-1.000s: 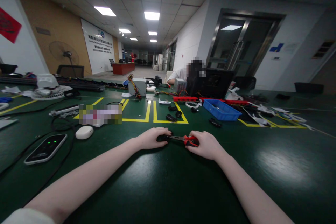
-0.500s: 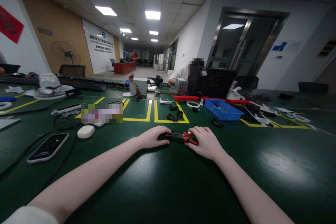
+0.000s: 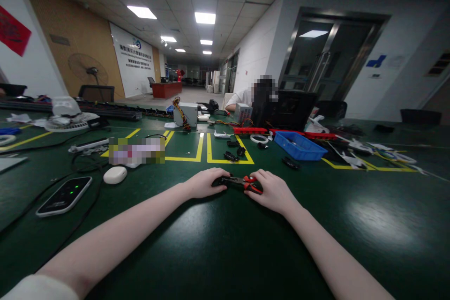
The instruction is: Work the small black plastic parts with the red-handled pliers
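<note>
My right hand (image 3: 272, 190) is closed around the red-and-black handles of a pair of pliers (image 3: 240, 181), whose metal jaws point left. Between the bent fingers of my left hand (image 3: 208, 182) is a small black part (image 3: 221, 181), mostly covered by the fingers, so its kind does not show. The jaws reach the black part at its right end; whether they grip it I cannot make out. Both hands are just above the green table (image 3: 225, 243). Several similar black pieces (image 3: 231, 155) lie beyond them inside a yellow-taped square.
A blue bin (image 3: 298, 146) stands beyond my right hand, with a white cable coil (image 3: 259, 139) beside it. On the left lie a black-faced device (image 3: 65, 197), a white rounded case (image 3: 115, 175) and black cables. Across the table a person (image 3: 242, 98) sits near a power supply unit (image 3: 185, 115).
The pliers and my right hand have shifted slightly left, toward the black part. My left hand stays almost where it was.
</note>
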Demonstrator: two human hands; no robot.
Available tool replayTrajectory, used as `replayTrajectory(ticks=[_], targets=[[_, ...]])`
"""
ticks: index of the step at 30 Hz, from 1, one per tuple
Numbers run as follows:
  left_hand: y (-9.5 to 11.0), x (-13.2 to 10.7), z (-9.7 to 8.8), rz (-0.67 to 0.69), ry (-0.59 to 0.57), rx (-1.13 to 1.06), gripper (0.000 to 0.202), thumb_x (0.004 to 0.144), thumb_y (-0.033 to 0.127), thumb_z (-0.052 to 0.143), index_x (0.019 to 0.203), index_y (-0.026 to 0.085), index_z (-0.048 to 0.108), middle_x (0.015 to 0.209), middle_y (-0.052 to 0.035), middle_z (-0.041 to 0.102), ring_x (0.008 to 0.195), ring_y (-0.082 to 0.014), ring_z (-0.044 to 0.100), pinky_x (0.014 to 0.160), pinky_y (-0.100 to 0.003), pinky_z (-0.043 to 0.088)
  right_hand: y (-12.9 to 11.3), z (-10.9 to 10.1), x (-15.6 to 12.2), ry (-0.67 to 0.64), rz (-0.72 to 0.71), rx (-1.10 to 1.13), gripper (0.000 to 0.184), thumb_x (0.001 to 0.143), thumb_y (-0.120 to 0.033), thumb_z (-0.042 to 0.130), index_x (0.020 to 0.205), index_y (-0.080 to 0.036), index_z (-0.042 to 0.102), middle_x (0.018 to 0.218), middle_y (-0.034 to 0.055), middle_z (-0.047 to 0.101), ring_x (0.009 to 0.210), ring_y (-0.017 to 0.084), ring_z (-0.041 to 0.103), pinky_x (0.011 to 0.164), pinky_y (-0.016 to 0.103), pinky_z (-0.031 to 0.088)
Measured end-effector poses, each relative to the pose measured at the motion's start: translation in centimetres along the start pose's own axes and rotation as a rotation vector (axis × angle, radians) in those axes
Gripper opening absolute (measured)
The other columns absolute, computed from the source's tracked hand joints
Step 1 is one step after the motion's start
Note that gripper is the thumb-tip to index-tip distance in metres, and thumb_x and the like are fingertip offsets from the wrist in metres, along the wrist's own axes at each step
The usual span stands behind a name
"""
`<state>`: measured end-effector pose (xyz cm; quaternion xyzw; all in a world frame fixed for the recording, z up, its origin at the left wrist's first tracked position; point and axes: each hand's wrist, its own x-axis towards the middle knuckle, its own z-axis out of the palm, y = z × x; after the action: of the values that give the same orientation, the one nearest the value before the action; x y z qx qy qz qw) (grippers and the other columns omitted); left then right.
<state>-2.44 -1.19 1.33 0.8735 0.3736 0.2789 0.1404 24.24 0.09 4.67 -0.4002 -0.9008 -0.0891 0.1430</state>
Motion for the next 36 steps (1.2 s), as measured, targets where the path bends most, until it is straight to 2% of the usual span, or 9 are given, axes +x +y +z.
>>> replayTrajectory(ticks=[7,14,22,28,36], targets=[[-0.05,-0.08,0.12,-0.002,-0.01,0.029,0.044,0.086,0.015,0.058,0.128,0.022,0.053,0.128,-0.0069,0.061,0.117,-0.022,0.058,0.102,-0.038,0.046,0.29,-0.1,-0.06,0.026,-0.018,-0.003,0.035,0.08,-0.047,0.063,0.104,-0.022,0.059,0.103,0.007,0.064,0.091,0.023,0.06,0.072,0.034,0.045],[-0.05,-0.01,0.14,-0.009,-0.007,0.038,0.042,0.086,0.015,0.056,0.128,0.021,0.054,0.126,-0.0069,0.062,0.117,-0.0221,0.059,0.102,-0.038,0.046,0.33,-0.15,0.04,0.061,-0.049,-0.023,0.038,0.08,-0.042,0.065,0.11,-0.019,0.058,0.11,0.0097,0.064,0.098,0.026,0.057,0.081,0.038,0.043],[0.47,-0.01,-0.12,0.052,0.024,-0.054,0.042,0.08,0.007,0.056,0.12,0.019,0.057,0.121,-0.0078,0.063,0.111,-0.0215,0.06,0.1,-0.037,0.047,0.27,-0.21,-0.06,0.137,-0.116,-0.04,0.035,0.08,-0.042,0.065,0.106,-0.02,0.059,0.106,0.0093,0.066,0.097,0.027,0.057,0.092,0.042,0.038],[0.6,-0.13,-0.15,0.01,0.04,-0.039,0.033,0.078,0.009,0.056,0.11,0.018,0.058,0.112,-0.0083,0.063,0.103,-0.0223,0.061,0.093,-0.035,0.05,-0.01,-0.18,-0.06,0.106,-0.113,-0.057,0.037,0.081,-0.041,0.063,0.111,-0.02,0.058,0.109,0.0106,0.064,0.098,0.028,0.056,0.093,0.043,0.037],[0.7,-0.14,-0.32,0.018,0.034,-0.038,0.032,0.079,0.01,0.056,0.11,0.018,0.057,0.112,-0.008,0.062,0.102,-0.0218,0.061,0.092,-0.035,0.05,0.13,-0.22,-0.17,0.067,-0.119,-0.037,0.036,0.086,-0.044,0.056,0.112,-0.019,0.057,0.108,0.0114,0.064,0.097,0.027,0.056,0.087,0.041,0.039]])
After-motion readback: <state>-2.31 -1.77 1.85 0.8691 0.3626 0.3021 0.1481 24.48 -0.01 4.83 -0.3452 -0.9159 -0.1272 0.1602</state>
